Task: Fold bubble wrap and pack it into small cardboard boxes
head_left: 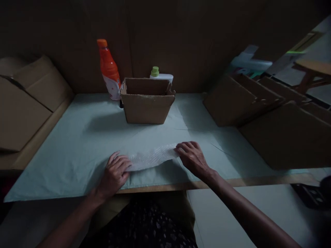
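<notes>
A strip of clear bubble wrap (pixel 152 157) stretches between my two hands, low over the pale green cloth near the table's front edge. My left hand (pixel 116 170) is closed on its left end, with the fingers bent over the wrap. At the other end, my right hand (pixel 191 155) pinches the wrap between thumb and fingers. Beyond the strip stands an open cardboard box (pixel 147 108), apart from both hands. What lies inside that box is hidden by its front wall.
An orange bottle (pixel 110 69) and a white bottle with a green cap (pixel 155 72) stand behind the box. Cardboard boxes flank the cloth (pixel 103 134), one at left (pixel 23 113) and others at right (pixel 289 134). A light blue plastic item (pixel 250 63) shows beyond the right boxes.
</notes>
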The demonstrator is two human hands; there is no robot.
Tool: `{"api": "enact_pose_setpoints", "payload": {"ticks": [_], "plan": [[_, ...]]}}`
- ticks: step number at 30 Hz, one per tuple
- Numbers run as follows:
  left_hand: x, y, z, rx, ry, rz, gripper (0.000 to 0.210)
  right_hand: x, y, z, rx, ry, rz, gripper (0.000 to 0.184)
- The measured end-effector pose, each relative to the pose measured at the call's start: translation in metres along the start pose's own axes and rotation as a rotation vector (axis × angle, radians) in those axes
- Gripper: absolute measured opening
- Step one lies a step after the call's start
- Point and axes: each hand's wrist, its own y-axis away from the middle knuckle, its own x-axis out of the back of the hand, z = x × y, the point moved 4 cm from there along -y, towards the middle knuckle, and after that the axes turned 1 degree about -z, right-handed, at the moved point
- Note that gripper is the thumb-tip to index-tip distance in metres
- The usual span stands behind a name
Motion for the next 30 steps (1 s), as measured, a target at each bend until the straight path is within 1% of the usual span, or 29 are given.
{"api": "enact_pose_setpoints", "payload": {"ticks": [3, 4, 5, 6, 8, 9, 11, 13, 14, 15, 17, 19, 20, 21, 23, 24, 26, 28, 30], "plan": [[0.02, 0.002, 0.026, -0.038, -0.023, 0.12, 0.036, -0.014, -0.037, 0.003, 0.015, 0.022, 0.132, 0.033], [0.025, 0.002, 0.037, -0.054, -0.029, 0.158, 0.035, -0.022, -0.051, 0.003, 0.009, 0.029, 0.139, 0.036], [0.027, 0.002, 0.047, -0.061, -0.026, 0.178, 0.032, -0.03, -0.064, 0.002, 0.004, 0.034, 0.113, 0.039], [0.025, 0.001, 0.057, -0.068, -0.013, 0.179, 0.029, -0.039, -0.074, 0.002, 0.002, 0.036, 0.058, 0.041], [0.015, 0.002, 0.069, -0.054, 0.028, 0.125, 0.027, -0.054, -0.08, 0.003, -0.013, 0.031, -0.088, 0.044], [0.007, 0.003, 0.072, -0.029, 0.046, 0.08, 0.027, -0.057, -0.076, 0.006, -0.037, 0.024, -0.143, 0.046], [-0.01, 0.006, 0.072, 0.038, 0.063, -0.009, 0.031, -0.051, -0.056, 0.012, -0.117, -0.005, -0.172, 0.048], [-0.022, 0.012, 0.067, 0.105, 0.058, -0.088, 0.037, -0.032, -0.031, 0.012, -0.156, -0.086, -0.158, 0.047], [-0.026, 0.015, 0.064, 0.121, 0.055, -0.118, 0.04, -0.021, -0.02, 0.006, -0.138, -0.151, -0.161, 0.047], [-0.028, 0.017, 0.061, 0.128, 0.053, -0.138, 0.043, -0.01, -0.009, -0.004, -0.102, -0.229, -0.176, 0.048], [-0.028, 0.019, 0.057, 0.128, 0.059, -0.164, 0.044, 0.008, 0.006, -0.038, -0.01, -0.399, -0.229, 0.055], [-0.027, 0.016, 0.056, 0.113, 0.073, -0.184, 0.039, 0.016, 0.014, -0.079, 0.066, -0.551, -0.248, 0.071], [-0.027, 0.013, 0.057, 0.102, 0.082, -0.192, 0.034, 0.015, 0.016, -0.097, 0.079, -0.601, -0.232, 0.076], [-0.027, 0.01, 0.058, 0.089, 0.094, -0.196, 0.03, 0.012, 0.017, -0.112, 0.067, -0.629, -0.196, 0.073], [-0.027, 0.004, 0.059, 0.07, 0.127, -0.181, 0.026, 0.001, 0.019, -0.126, -0.039, -0.628, -0.089, 0.053], [-0.028, 0.001, 0.058, 0.074, 0.149, -0.168, 0.026, -0.006, 0.02, -0.126, -0.117, -0.612, -0.041, 0.044], [-0.032, -0.001, 0.053, 0.121, 0.192, -0.144, 0.029, -0.02, 0.023, -0.118, -0.258, -0.592, 0.008, 0.035], [-0.037, -0.002, 0.044, 0.197, 0.215, -0.132, 0.03, -0.028, 0.026, -0.108, -0.331, -0.585, 0.007, 0.033], [-0.043, -0.002, 0.035, 0.274, 0.21, -0.144, 0.032, -0.028, 0.027, -0.101, -0.356, -0.538, 0.031, 0.033]]}}
